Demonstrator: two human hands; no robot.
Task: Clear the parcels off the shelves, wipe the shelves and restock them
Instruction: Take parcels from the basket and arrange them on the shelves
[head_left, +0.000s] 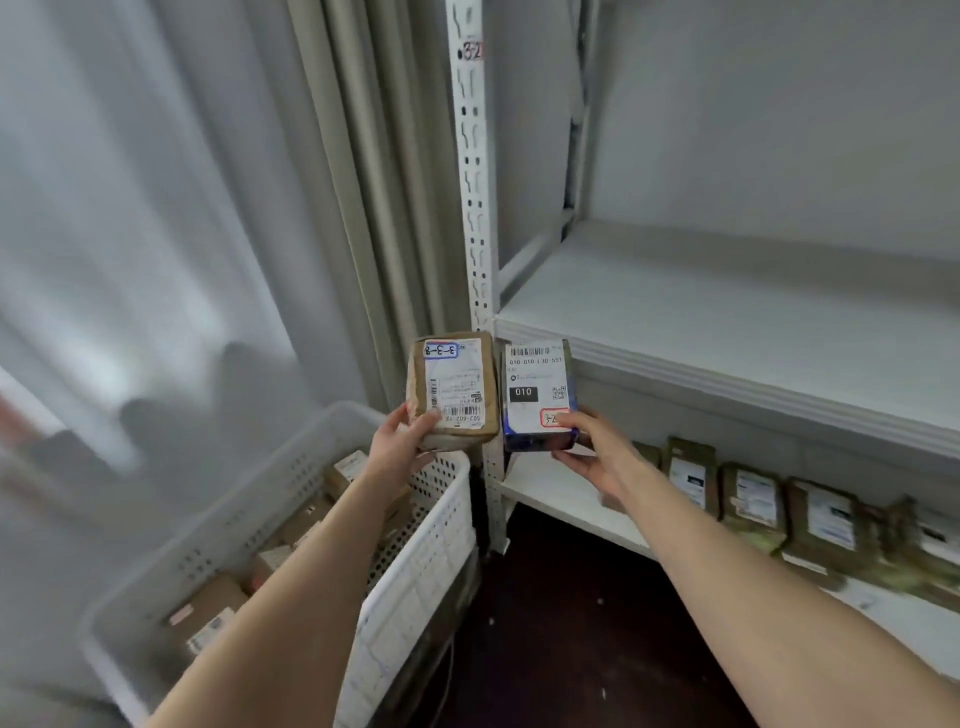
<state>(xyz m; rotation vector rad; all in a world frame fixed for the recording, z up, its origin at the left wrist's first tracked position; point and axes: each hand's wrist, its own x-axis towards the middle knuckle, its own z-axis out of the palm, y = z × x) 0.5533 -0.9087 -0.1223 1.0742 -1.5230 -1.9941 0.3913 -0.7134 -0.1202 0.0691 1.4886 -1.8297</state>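
My left hand grips a brown cardboard parcel from below; its white label reads 3-3-8. My right hand holds a blue parcel with a white label marked 010 and a red-edged tag. Both parcels are raised side by side in front of the white upright post of the shelving. The upper white shelf to the right is bare. The lower shelf carries a row of several brown parcels standing on its right part.
A white perforated plastic crate stands at lower left, holding several brown parcels. A pale curtain hangs at the left. Dark floor lies between the crate and the shelving.
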